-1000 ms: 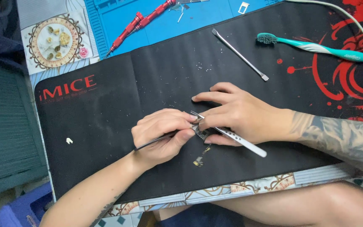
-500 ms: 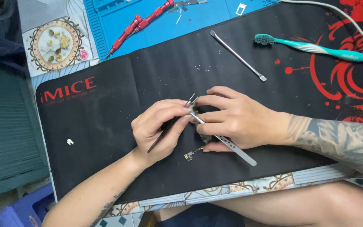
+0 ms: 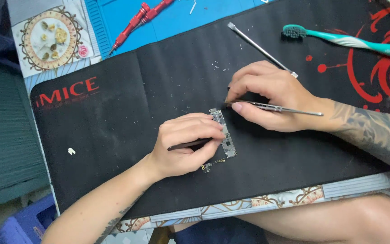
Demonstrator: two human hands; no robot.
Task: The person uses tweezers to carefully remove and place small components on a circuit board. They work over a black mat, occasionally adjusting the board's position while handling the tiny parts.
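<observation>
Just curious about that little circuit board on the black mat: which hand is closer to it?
Left. The left hand rests on the circuit board, fingers touching it. The right hand sits up and right, holding tweezers.

Small home electronics repair bench: black desk mat [image 3: 127, 108] over a blue repair mat [image 3: 181, 22], red screwdrivers [image 3: 136, 20], metal spudger [image 3: 258, 45], cleaning toothbrush [image 3: 339, 39], bare circuit board [image 3: 224, 135], tweezers [image 3: 276, 107]. Patterned tablecloth [image 3: 50, 38] covers the surface.

Both my forearms bare, no sleeves or gloves. Dark tattoo work covers right forearm [image 3: 375, 131]; smaller tattoo on left forearm [image 3: 113, 217] near elbow. Bare knee [image 3: 339, 221] below.
</observation>
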